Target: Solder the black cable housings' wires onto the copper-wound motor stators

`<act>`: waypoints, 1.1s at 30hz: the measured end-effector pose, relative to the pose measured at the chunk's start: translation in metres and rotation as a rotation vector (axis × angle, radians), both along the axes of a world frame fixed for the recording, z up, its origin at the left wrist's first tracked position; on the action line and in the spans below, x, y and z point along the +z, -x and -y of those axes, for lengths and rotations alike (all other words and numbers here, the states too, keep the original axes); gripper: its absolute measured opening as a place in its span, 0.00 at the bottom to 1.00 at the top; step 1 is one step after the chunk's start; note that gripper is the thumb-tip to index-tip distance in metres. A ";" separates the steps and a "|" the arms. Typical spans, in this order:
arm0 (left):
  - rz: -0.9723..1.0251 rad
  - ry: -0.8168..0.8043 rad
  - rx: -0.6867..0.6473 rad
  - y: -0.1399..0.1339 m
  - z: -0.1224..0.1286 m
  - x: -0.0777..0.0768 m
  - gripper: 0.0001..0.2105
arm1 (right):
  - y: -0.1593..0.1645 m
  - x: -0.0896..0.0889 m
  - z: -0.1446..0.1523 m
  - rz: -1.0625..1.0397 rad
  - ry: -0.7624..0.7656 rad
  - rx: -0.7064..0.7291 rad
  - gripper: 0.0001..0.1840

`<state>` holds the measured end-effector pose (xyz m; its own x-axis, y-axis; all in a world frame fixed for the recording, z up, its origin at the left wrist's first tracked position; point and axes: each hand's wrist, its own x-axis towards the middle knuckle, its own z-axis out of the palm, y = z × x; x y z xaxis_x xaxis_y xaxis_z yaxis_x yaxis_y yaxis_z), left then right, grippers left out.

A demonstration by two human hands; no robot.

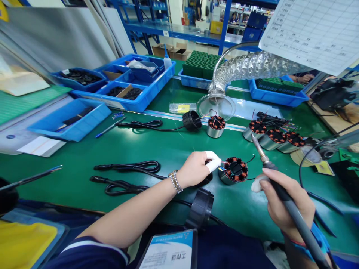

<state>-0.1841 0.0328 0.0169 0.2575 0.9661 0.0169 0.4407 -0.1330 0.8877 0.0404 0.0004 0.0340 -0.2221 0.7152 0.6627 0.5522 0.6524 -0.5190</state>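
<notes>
On the counter point(75, 160), a motor core point(235, 172) stands between the left hand point(199, 168) and the right hand point(288, 201), looped cables point(123, 167) lie to the left, three more cores point(269, 142) (side by side) stand behind right, and bins point(196, 81) line the back.

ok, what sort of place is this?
Probably a factory bench for assembling motors or similar electrical parts: the right hand holds what looks like a soldering iron, copper-wound cores stand on the green bench, and a foil duct bends down over it.

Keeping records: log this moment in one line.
left hand: pinching wires by stator | right hand: holding soldering iron | tip: off stator
</notes>
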 end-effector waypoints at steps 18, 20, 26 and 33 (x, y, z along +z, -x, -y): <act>-0.024 -0.004 -0.238 0.017 0.003 0.008 0.14 | 0.051 -0.004 -0.022 0.225 -0.070 0.347 0.20; -0.075 -0.054 -0.302 0.028 0.003 0.010 0.14 | 0.050 -0.001 -0.021 0.193 -0.031 0.329 0.18; -0.297 -0.176 -0.138 0.041 0.012 0.002 0.11 | 0.049 -0.005 -0.018 0.111 0.058 0.340 0.19; -0.194 -0.324 -0.049 0.036 0.025 -0.005 0.08 | 0.049 -0.010 -0.016 0.085 0.099 0.276 0.18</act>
<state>-0.2197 0.0078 0.0121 0.3316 0.9051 0.2663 0.5827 -0.4184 0.6967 -0.0086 0.0165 0.0244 -0.4689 0.6803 0.5634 0.4050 0.7324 -0.5473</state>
